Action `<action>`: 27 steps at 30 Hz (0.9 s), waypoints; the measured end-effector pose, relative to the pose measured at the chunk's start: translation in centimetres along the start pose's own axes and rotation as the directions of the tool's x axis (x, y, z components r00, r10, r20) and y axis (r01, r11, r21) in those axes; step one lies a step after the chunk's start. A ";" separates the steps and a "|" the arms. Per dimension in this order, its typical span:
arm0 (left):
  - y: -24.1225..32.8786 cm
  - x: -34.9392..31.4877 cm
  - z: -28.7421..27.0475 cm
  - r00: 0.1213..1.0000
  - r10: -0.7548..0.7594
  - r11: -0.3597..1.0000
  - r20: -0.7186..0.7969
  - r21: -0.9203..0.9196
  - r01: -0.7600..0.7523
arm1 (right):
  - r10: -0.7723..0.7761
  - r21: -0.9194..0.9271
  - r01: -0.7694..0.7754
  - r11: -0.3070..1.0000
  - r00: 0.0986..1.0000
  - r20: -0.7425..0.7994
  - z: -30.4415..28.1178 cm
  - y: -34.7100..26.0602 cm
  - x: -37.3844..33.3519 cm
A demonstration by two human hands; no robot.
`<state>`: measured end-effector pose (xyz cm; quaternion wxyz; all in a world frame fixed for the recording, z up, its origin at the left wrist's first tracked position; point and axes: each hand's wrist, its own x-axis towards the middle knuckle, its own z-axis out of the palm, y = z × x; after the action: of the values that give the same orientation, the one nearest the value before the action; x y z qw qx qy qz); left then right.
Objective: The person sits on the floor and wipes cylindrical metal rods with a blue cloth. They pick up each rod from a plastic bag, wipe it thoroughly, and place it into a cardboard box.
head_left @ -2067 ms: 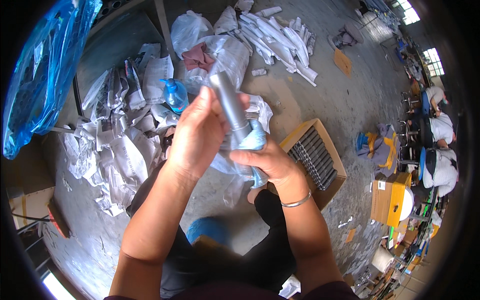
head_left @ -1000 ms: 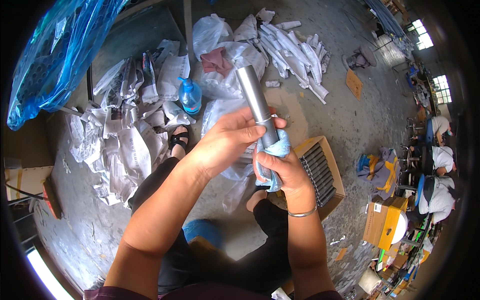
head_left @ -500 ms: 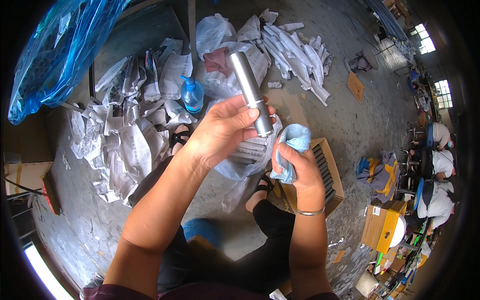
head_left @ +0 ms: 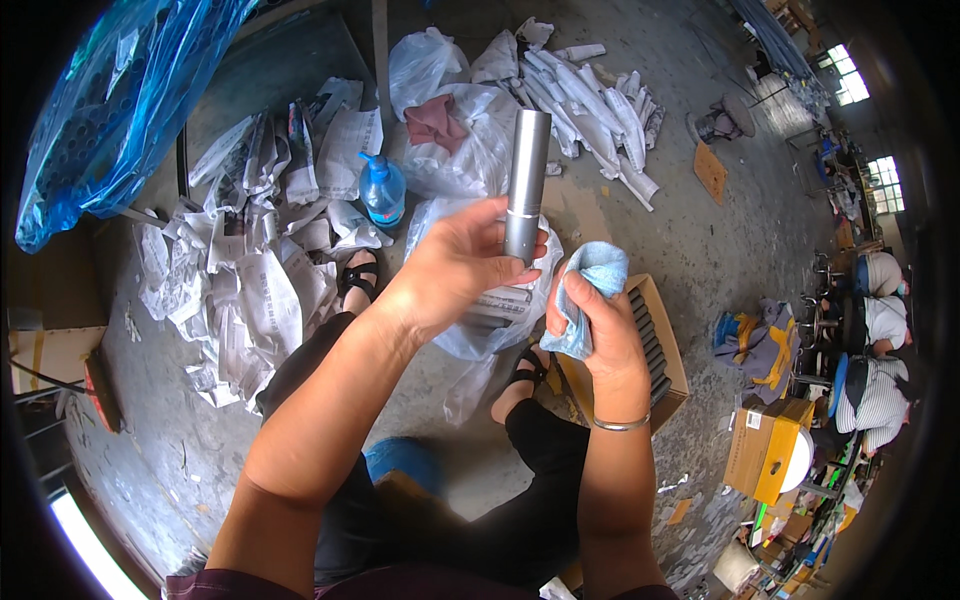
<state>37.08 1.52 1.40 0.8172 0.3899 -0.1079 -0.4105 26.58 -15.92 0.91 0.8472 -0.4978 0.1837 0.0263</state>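
A silver metal tube (head_left: 528, 165) with a groove round its lower part stands nearly upright in my left hand (head_left: 462, 262), fingers and thumb wrapped round its lower end. Just to the right, apart from the tube, my right hand (head_left: 605, 330) grips a folded light-blue cloth (head_left: 597, 272). Beneath my left hand lies a clear plastic bag (head_left: 455, 335) with several grey tubes (head_left: 500, 303) in it. Partly behind my right hand, an open cardboard box (head_left: 672, 402) holds a row of dark grey tubes (head_left: 650, 345).
Crumpled newspaper (head_left: 265, 290) spreads over the floor at left, near a blue spray bottle (head_left: 382, 192). Rolled paper bundles (head_left: 590, 105) and a dark red cloth (head_left: 435, 122) lie at the far side. Blue plastic sheeting (head_left: 130, 110) hangs upper left. Several people (head_left: 872, 400) sit at far right.
My left hand has turned the tube from leaning left to nearly upright, its top swinging right. My right hand and the cloth have shifted slightly right.
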 end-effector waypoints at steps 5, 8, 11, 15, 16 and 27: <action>-0.3 0.1 0.0 1.000 0.008 0.992 -0.001 0.129 -0.008 | -0.019 -0.034 0.016 0.999 0.997 -0.078 0.5 -0.3 0.0; -0.2 0.1 0.2 0.999 -0.015 0.982 -0.042 0.188 0.023 | -0.045 -0.106 0.033 0.994 0.993 -0.112 0.7 -0.4 0.0; -0.1 0.0 0.4 0.997 -0.024 0.982 -0.070 0.186 0.037 | -0.048 -0.059 0.042 0.997 0.993 -0.109 0.6 -0.3 0.2; 0.0 0.1 0.4 0.996 -0.038 0.980 -0.075 0.192 0.052 | -0.034 0.005 0.035 0.999 0.993 -0.114 0.3 -0.4 0.2; -0.1 0.1 0.4 0.996 -0.037 0.980 -0.076 0.193 0.051 | -0.035 0.008 0.037 0.999 0.992 -0.122 0.4 -0.4 0.2; -0.3 0.0 0.5 0.996 -0.050 0.968 -0.079 0.243 0.068 | -0.034 0.019 0.037 0.999 0.991 -0.130 0.3 -0.3 0.4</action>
<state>36.65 1.17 1.55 0.7536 0.5054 -0.1165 -0.4039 27.06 -15.90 1.15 0.8391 -0.4926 0.2296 -0.0231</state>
